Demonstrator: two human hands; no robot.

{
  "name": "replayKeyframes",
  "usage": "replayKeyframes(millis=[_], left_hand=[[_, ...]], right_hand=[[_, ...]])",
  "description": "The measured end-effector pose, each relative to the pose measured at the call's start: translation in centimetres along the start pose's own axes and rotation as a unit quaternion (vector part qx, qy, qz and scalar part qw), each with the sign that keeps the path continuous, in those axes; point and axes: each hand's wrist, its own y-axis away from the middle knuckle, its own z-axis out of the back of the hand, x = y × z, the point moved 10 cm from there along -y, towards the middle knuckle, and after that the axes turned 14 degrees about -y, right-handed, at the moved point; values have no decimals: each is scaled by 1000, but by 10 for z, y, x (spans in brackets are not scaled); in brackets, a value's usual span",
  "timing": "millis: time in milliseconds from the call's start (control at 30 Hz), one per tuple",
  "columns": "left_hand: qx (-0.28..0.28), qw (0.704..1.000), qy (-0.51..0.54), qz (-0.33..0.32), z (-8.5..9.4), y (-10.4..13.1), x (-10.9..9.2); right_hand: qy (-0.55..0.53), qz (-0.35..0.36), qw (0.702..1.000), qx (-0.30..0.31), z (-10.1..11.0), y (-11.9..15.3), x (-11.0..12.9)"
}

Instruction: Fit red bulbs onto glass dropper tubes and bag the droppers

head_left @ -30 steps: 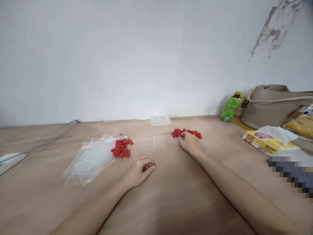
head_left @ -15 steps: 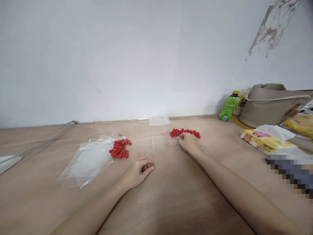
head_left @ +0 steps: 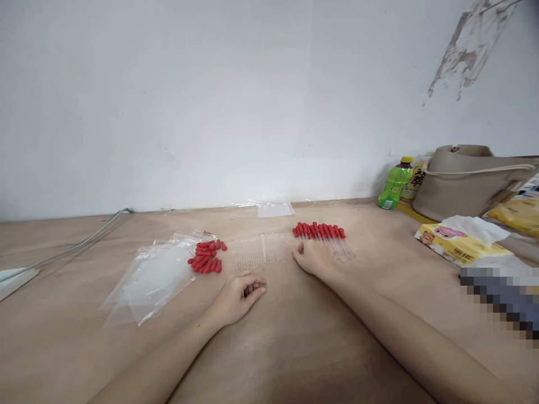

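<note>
My left hand (head_left: 242,294) rests on the table with its fingers curled in loosely and nothing visible in them. Farther right, my right hand (head_left: 315,258) lies over the lower ends of a row of droppers with red rubber bulbs (head_left: 322,230) and thin clear tubes. Its thumb and fingers are drawn together at the row's left side; whatever they may hold is hidden. Between the hands and a little farther back are bare clear tubes (head_left: 263,249) laid side by side. Loose red rubber bulbs (head_left: 205,258) are heaped left of these tubes.
Clear plastic bags (head_left: 154,278) lie on the left, partly beside the bulbs. A small zip bag (head_left: 273,210) is by the wall. To the right stand a green bottle (head_left: 394,184), a beige bag (head_left: 458,182) and a tissue pack (head_left: 458,245). A grey cable (head_left: 90,238) crosses the far left.
My right hand has drawn back from the red bulbs toward me and slightly left, uncovering more of the dropper row. My left hand stays in place.
</note>
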Motion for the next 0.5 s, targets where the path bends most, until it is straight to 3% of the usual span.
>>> replayKeyframes(millis=[167,267,333,433,500], left_hand=[[-24,1000,-16,9,4,1,1],[-88,990,-109,32,32,-4,9],[-133,963,-227,59,58,-10,18],[-99,902,-398,136,83,-25,45],[-85,884,-429,165,91,-35,60]], right_hand=[[51,28,998,27,2,16,6],[66,54,996,19,10,31,10],[89,95,991,-9,19,44,16],[110,189,974,-60,35,66,31],[89,232,965,-84,43,78,38]])
